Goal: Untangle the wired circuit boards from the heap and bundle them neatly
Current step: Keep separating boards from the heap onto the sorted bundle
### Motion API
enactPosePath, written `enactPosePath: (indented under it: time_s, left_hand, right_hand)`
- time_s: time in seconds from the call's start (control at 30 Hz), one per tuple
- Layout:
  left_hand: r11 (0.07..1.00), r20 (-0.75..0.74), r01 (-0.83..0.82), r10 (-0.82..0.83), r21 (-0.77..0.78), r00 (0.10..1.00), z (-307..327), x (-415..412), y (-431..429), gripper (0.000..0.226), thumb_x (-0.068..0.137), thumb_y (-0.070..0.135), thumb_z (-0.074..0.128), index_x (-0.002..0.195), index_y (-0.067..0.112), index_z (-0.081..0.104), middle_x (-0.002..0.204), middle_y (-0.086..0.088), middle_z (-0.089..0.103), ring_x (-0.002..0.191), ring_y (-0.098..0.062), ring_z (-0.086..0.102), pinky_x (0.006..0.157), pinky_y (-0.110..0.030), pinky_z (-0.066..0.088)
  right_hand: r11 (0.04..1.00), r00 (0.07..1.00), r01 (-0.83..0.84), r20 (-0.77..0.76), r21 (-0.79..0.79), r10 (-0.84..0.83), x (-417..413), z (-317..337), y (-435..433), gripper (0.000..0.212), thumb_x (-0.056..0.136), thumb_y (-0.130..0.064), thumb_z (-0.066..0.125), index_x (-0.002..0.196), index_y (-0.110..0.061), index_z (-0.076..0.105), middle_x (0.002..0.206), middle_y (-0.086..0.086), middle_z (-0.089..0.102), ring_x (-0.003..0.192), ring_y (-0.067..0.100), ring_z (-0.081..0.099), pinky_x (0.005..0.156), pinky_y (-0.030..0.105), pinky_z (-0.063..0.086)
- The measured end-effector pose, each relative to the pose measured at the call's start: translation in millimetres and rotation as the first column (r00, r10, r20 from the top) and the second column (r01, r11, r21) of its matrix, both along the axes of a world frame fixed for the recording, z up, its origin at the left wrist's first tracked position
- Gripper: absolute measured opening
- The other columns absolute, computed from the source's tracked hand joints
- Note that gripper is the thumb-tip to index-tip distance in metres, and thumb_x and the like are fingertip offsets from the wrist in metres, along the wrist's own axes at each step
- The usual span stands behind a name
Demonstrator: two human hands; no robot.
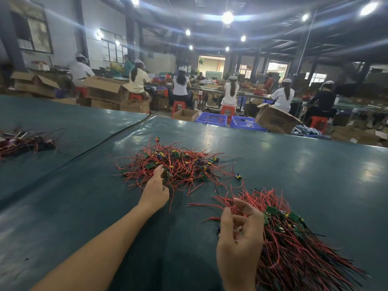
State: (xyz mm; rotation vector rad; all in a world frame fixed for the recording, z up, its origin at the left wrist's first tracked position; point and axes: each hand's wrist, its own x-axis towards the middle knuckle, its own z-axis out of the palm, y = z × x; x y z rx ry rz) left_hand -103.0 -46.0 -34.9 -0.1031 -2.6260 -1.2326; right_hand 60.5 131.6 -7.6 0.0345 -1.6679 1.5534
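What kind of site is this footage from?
Likely an electronics assembly workshop: capped workers seated in rows, open cardboard boxes, and a heap of wired circuit boards on the table.

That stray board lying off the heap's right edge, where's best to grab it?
Pinch the stray board itself, coming from the right: it lies clear of the heap, and its red wire seems to trail left into the tangle. The right hand holds the bundle.
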Motion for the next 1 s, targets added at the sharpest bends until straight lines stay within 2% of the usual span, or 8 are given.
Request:
enactPosePath:
  time_s: [0.07,0.17,0.37,0.53,0.63,0.83,0.93,1.0]
  left_hand:
    - [0.999,0.068,0.004,-0.006,0.031,0.998,2,-9,1,0.073,0.092,-0.002,0.048,0.154,0.014,0.011,0.154,-0.004,0.034,0.123,-0.027,0.050,0.101,-0.040,0.044]
    - [0.997,0.111,-0.051,0.044,0.059,0.993,6,-21,7,0.067,0.094,0.006,0.054,0.152,0.013,0.022,0.146,-0.007,0.046,0.104,-0.021,0.058,0.087,-0.032,0.048]
    - [0.991,0.100,-0.127,0.130,-0.027,0.987,4,-24,12,0.038,0.090,0.028,0.064,0.125,0.014,0.058,0.112,-0.005,0.064,0.105,-0.026,0.058,0.095,-0.040,0.049]
    - [0.969,0.009,-0.205,0.205,0.137,0.979,8,-9,11,0.020,0.087,0.037,0.067,0.097,0.022,0.057,0.089,0.006,0.062,0.088,-0.019,0.061,0.085,-0.038,0.051]
    - [0.922,-0.076,-0.208,0.245,0.327,0.966,13,11,9,0.017,0.091,0.034,0.063,0.097,0.020,0.058,0.085,0.007,0.062,0.081,-0.013,0.061,0.067,-0.023,0.047]
    - [0.542,0.031,-0.052,0.047,0.839,0.998,30,59,19,0.022,0.100,0.026,0.049,0.094,0.013,0.065,0.075,-0.001,0.066,0.052,-0.009,0.055,0.049,-0.021,0.040]
    - [0.300,0.170,-0.104,-0.203,0.948,0.964,31,80,22,0.027,0.099,0.027,0.048,0.100,0.012,0.070,0.075,0.003,0.066,0.054,-0.007,0.053,0.046,-0.020,0.040]
    - [0.246,0.213,-0.134,-0.327,0.960,0.921,28,91,23,0.028,0.095,0.030,0.052,0.106,0.012,0.071,0.079,0.005,0.067,0.057,-0.007,0.054,0.048,-0.019,0.042]
  right_hand:
    - [0.992,1.000,0.004,-0.020,0.124,-0.002,0,-3,-3,0.042,0.090,-0.005,0.061,0.121,-0.033,0.056,0.129,-0.006,0.047,0.097,0.009,0.060,0.061,0.017,0.053]
    - [0.960,1.000,-0.023,0.014,0.279,0.020,-3,-10,-4,0.051,0.091,-0.012,0.060,0.140,-0.022,0.050,0.149,-0.009,0.032,0.129,0.006,0.045,0.083,0.020,0.053]
    - [0.938,0.987,-0.130,0.133,0.322,0.091,-8,-18,-2,0.055,0.090,-0.015,0.065,0.139,-0.031,0.047,0.149,-0.022,0.025,0.132,-0.002,0.037,0.088,0.020,0.050]
    - [0.918,0.969,-0.194,0.214,0.347,0.124,-7,-18,-1,0.055,0.090,-0.021,0.066,0.132,-0.046,0.040,0.143,-0.028,0.028,0.131,-0.007,0.034,0.087,0.006,0.043]
    - [0.910,0.963,-0.206,0.238,0.359,0.124,-7,-17,-2,0.049,0.090,-0.025,0.065,0.128,-0.047,0.042,0.136,-0.031,0.032,0.127,-0.007,0.037,0.088,0.009,0.043]
    - [0.883,0.909,-0.309,0.382,0.353,0.165,-12,-20,2,0.033,0.093,-0.030,0.062,0.126,-0.031,0.056,0.115,-0.024,0.053,0.110,-0.008,0.050,0.084,0.014,0.047]
    - [0.852,0.832,-0.377,0.538,0.363,0.139,-15,-24,5,0.041,0.094,-0.039,0.058,0.134,-0.030,0.051,0.118,-0.021,0.051,0.116,-0.003,0.049,0.100,0.022,0.044]
    - [0.837,0.788,-0.396,0.608,0.376,0.099,-16,-26,6,0.048,0.096,-0.042,0.054,0.141,-0.027,0.046,0.119,-0.019,0.046,0.116,0.001,0.045,0.103,0.020,0.037]
